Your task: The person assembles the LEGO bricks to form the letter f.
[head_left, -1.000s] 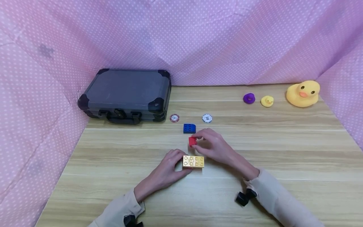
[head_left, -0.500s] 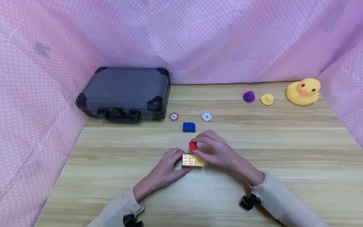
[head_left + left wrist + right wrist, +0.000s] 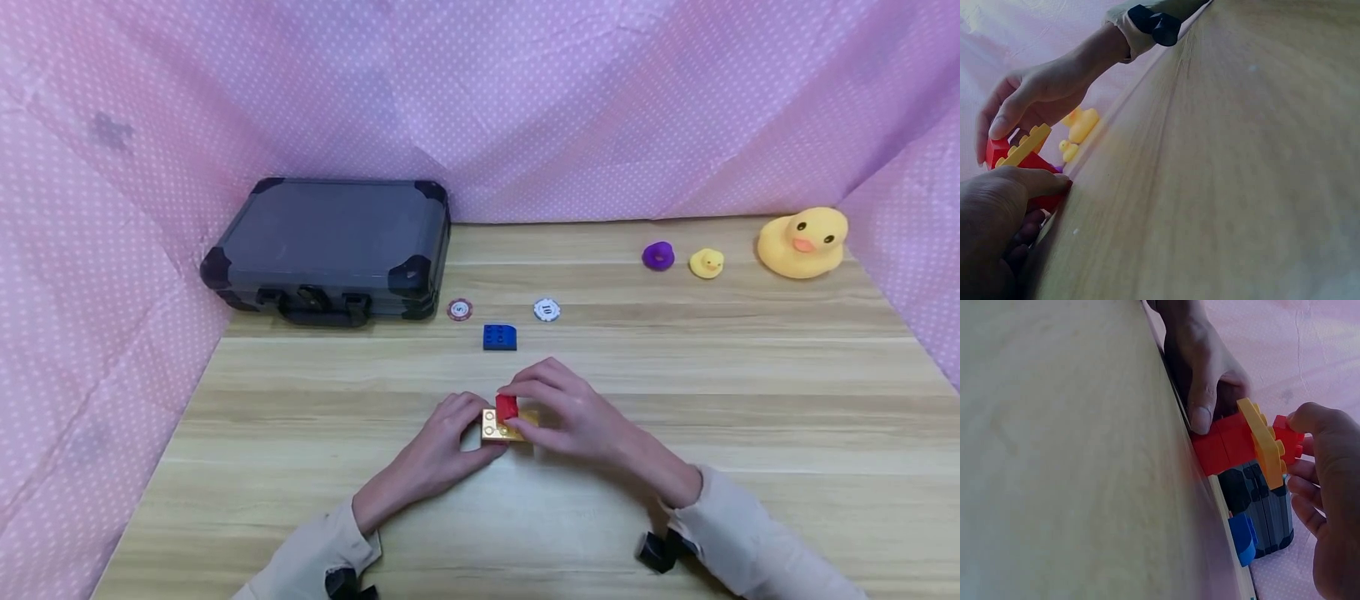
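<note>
In the head view, a small red toy brick (image 3: 506,406) is pinched between the thumb and fingers of my right hand (image 3: 581,417). It sits right at the studs of a yellow brick (image 3: 490,425), over its middle. The right wrist view shows the yellow brick lying across red bricks (image 3: 1222,445) stacked on the table, overhanging them. My left hand (image 3: 438,454) grips these lower red bricks from the left, thumb on the near side. From above, the yellow brick hides most of them. A blue brick (image 3: 499,337) lies farther back.
Two poker chips, one red-rimmed (image 3: 460,309) and one white (image 3: 547,310), lie behind the blue brick. A grey case (image 3: 330,237) stands back left. At back right are a purple duck (image 3: 658,256), a small yellow duck (image 3: 707,263) and a large yellow duck (image 3: 801,243).
My right hand has carried the small red brick from near the blue brick toward me, down to the top of the yellow brick. My left hand has kept its grip in place.
</note>
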Demonstrator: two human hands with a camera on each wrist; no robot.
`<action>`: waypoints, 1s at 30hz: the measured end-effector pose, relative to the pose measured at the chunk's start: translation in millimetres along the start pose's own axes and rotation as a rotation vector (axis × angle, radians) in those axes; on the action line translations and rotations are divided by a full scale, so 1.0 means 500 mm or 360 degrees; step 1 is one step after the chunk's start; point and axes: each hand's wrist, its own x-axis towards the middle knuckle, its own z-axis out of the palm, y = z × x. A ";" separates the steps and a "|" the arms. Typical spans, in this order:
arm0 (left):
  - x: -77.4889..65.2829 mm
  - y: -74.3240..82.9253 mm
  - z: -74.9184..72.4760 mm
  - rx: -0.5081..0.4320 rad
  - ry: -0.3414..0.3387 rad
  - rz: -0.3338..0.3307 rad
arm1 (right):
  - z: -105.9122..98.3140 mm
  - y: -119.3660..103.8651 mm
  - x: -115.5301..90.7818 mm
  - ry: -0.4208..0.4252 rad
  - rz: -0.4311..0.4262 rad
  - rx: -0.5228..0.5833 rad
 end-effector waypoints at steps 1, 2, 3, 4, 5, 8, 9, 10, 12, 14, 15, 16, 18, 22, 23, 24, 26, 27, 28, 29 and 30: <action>0.000 0.001 -0.001 -0.0002 -0.0001 0.0000 | 0.000 -0.002 0.000 -0.0008 0.0006 -0.0002; 0.000 0.001 -0.001 -0.0002 0.0000 0.0002 | 0.000 -0.003 -0.001 -0.0014 0.0006 -0.0004; 0.000 0.001 -0.001 -0.0003 -0.0001 0.0004 | 0.000 -0.005 -0.001 -0.0020 0.0011 -0.0002; 0.000 0.001 -0.001 -0.0003 -0.0001 0.0002 | 0.000 -0.007 -0.001 -0.0023 0.0011 -0.0002; 0.000 0.001 -0.001 -0.0003 -0.0002 0.0001 | 0.000 -0.008 -0.002 -0.0023 0.0010 -0.0006; 0.000 0.000 -0.001 0.0000 -0.0005 -0.0004 | 0.002 -0.010 -0.003 -0.0026 0.0006 -0.0025; 0.000 0.000 -0.001 0.0001 -0.0005 -0.0005 | 0.003 -0.011 -0.003 -0.0027 0.0005 -0.0035; 0.000 0.001 -0.001 0.0004 -0.0004 -0.0006 | 0.003 -0.011 -0.004 -0.0028 0.0000 -0.0047; 0.001 0.001 -0.002 0.0009 -0.0001 -0.0001 | 0.004 -0.013 -0.004 -0.0032 -0.0006 -0.0059; 0.001 0.000 -0.002 0.0016 0.0005 0.0011 | 0.004 -0.014 -0.005 -0.0035 -0.0010 -0.0065; 0.001 0.000 -0.001 0.0019 0.0008 0.0016 | 0.005 -0.015 -0.005 -0.0038 -0.0008 -0.0062; 0.001 0.000 -0.001 0.0022 0.0011 0.0023 | 0.005 -0.015 -0.005 -0.0038 -0.0012 -0.0062; 0.001 0.000 -0.001 0.0025 0.0014 0.0037 | 0.007 -0.015 -0.005 -0.0035 -0.0014 -0.0062; 0.001 0.001 -0.001 0.0023 0.0014 0.0048 | 0.009 -0.016 -0.007 -0.0027 0.0005 -0.0061; 0.001 0.001 -0.001 0.0020 0.0013 0.0047 | 0.009 -0.017 -0.007 -0.0028 0.0014 -0.0055; 0.001 0.001 -0.002 0.0021 0.0013 0.0044 | 0.009 -0.018 -0.008 -0.0028 0.0019 -0.0052; 0.001 0.000 -0.002 0.0019 0.0011 0.0040 | 0.010 -0.019 -0.009 -0.0027 0.0024 -0.0037; 0.001 0.000 -0.002 0.0021 0.0012 0.0041 | 0.010 -0.020 -0.009 -0.0029 0.0023 -0.0030; 0.000 0.000 -0.001 0.0024 0.0014 0.0041 | 0.009 -0.021 -0.010 -0.0031 0.0019 -0.0027; 0.000 0.000 -0.002 0.0025 0.0015 0.0042 | 0.009 -0.021 -0.010 -0.0033 0.0015 -0.0023; 0.000 0.000 -0.002 0.0029 0.0016 0.0045 | 0.010 -0.021 -0.011 -0.0034 0.0007 -0.0023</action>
